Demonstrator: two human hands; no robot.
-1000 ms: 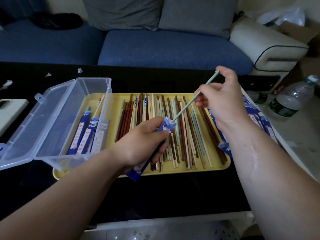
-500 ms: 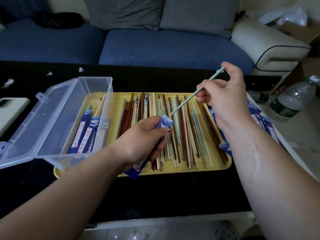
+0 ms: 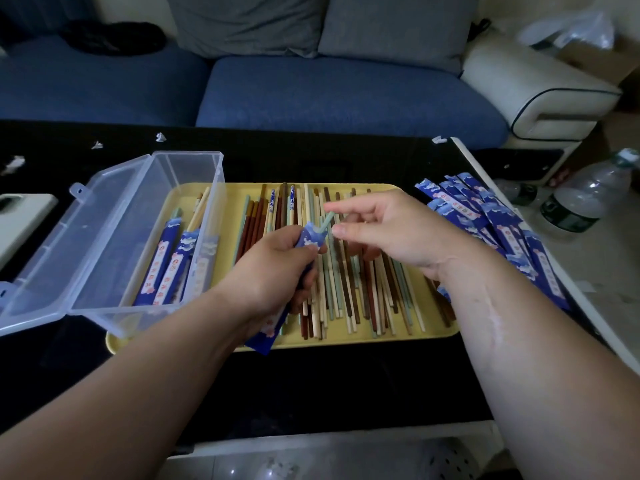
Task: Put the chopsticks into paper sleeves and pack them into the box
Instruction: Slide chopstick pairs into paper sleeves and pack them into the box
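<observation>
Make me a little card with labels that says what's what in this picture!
Left hand: grips a blue sleeve
Chopstick: green, nearly all inside that sleeve, tip poking out
Right hand: open, fingers beside the tip
Tray: yellow, holds loose chopsticks
Box: clear, lid open, a few sleeved chopsticks inside
Spare sleeves: piled right of the tray

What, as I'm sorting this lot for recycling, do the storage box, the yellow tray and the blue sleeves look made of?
Storage box: most likely clear, glossy plastic; the sleeves inside show through its wall. Yellow tray: matte, one piece with rounded corners, probably plastic. Blue sleeves: thin, flat printed paper, perhaps lightly coated.
</observation>
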